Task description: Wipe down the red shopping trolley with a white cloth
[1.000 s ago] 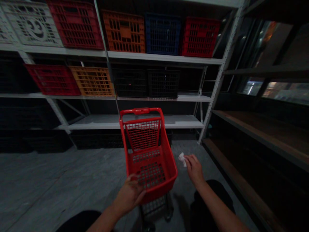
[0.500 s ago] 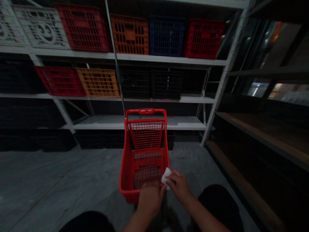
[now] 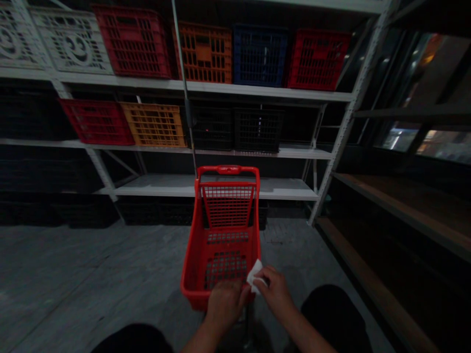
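Note:
A red plastic shopping basket on a wheeled trolley (image 3: 195, 255) stands in front of me, with its long red handle (image 3: 228, 170) at the far end. Over its near rim sits my left hand (image 3: 224, 305), fingers curled toward a crumpled white tissue (image 3: 254, 277). My right hand (image 3: 276, 292) pinches that tissue from the right. Both hands are close together, and the tissue lies between them. The left hand hides part of the near rim and I cannot tell whether it grips the tissue.
Beyond the basket, a white metal shelf rack (image 3: 217, 86) holds several red, orange, blue, white and black crates. A dark wooden shelf unit (image 3: 390, 206) runs along the right. The grey concrete floor (image 3: 88, 264) lies on both sides of the basket.
My right hand has moved from the basket's right side in to my left hand, bringing the tissue over the near rim. The basket now stands straighter, and the view has shifted slightly.

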Motion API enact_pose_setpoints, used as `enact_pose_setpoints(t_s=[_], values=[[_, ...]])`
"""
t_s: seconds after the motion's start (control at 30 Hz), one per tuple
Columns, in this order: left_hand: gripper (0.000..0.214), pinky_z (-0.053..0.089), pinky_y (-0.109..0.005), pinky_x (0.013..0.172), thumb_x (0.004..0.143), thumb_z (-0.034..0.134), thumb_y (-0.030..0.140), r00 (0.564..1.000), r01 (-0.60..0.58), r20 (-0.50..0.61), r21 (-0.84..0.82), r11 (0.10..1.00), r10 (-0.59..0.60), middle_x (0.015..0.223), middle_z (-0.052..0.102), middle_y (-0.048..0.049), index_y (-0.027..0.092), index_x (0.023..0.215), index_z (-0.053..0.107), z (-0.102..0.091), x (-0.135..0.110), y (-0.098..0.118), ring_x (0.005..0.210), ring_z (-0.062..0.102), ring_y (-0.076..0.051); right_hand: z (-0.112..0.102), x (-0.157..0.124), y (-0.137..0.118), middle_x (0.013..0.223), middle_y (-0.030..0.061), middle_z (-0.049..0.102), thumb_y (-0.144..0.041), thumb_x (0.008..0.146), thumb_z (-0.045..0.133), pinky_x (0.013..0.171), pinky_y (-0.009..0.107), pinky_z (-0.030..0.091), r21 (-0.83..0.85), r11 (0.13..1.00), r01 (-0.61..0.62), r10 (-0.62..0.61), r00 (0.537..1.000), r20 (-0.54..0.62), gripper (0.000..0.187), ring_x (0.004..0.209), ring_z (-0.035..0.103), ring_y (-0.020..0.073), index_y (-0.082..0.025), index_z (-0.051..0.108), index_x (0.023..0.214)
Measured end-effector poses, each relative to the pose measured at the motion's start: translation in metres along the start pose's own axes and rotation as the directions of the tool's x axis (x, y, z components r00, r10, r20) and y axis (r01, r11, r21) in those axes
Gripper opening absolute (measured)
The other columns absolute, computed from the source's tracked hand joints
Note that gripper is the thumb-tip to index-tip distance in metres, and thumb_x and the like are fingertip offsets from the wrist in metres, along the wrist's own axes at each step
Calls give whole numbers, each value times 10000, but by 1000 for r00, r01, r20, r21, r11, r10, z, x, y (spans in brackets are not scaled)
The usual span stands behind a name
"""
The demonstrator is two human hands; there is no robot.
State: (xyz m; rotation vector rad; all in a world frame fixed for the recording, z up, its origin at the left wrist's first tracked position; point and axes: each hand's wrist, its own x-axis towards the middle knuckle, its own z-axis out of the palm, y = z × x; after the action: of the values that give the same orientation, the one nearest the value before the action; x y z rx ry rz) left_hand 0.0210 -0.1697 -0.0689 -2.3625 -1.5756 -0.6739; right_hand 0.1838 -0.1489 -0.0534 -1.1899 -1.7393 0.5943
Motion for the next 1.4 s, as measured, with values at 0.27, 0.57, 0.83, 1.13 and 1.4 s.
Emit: enact_pose_setpoints(t_s=[0.27, 0.57, 0.83, 1.13, 1.4], values=[[318, 401, -263, 531, 839, 367, 343, 999, -26, -28, 21, 999, 27, 562, 620, -35, 190, 642, 565, -3, 4, -3, 552, 592, -163, -8, 74, 0, 700, 15, 567, -189, 715, 520, 654, 236, 393, -117, 993, 18, -33, 992, -123, 97, 687, 541, 144, -170, 605, 671], [294, 400, -272, 541, 837, 367, 329, 1000, -13, 11, 8, 1000, 13, 602, 635, -22, 204, 664, 569, -5, 3, -13, 571, 593, -167, 7, 20, 3, 600, -23, 561, -180, 667, 553, 526, 199, 367, -15, 996, -85, 85, 996, -34, 23, 553, 503, 114, -173, 547, 646], [308, 395, -268, 536, 835, 370, 327, 998, -43, -39, 0, 999, 43, 562, 621, -18, 199, 631, 563, -5, 1, -17, 548, 590, -161, -7, 104, 10, 660, -1, 584, -172, 694, 532, 623, 219, 388, -139, 990, -19, -1, 990, -144, 77, 646, 533, 131, -163, 597, 652], [325, 387, -254, 544, 834, 362, 325, 998, -54, -26, -17, 998, 53, 570, 621, -18, 202, 614, 567, -11, -7, -40, 551, 576, -142, 15, 65, -2, 703, 24, 595, -161, 710, 556, 645, 236, 420, -118, 992, 43, -46, 999, -23, 118, 669, 567, 142, -184, 671, 692], [308, 395, -254, 556, 835, 370, 305, 994, -105, -42, -69, 992, 102, 567, 610, -3, 213, 622, 572, -19, -20, -53, 553, 567, -129, 18, 43, -14, 729, 27, 576, -184, 745, 558, 640, 227, 422, -108, 992, 69, -65, 997, 34, 127, 696, 560, 136, -196, 685, 751]])
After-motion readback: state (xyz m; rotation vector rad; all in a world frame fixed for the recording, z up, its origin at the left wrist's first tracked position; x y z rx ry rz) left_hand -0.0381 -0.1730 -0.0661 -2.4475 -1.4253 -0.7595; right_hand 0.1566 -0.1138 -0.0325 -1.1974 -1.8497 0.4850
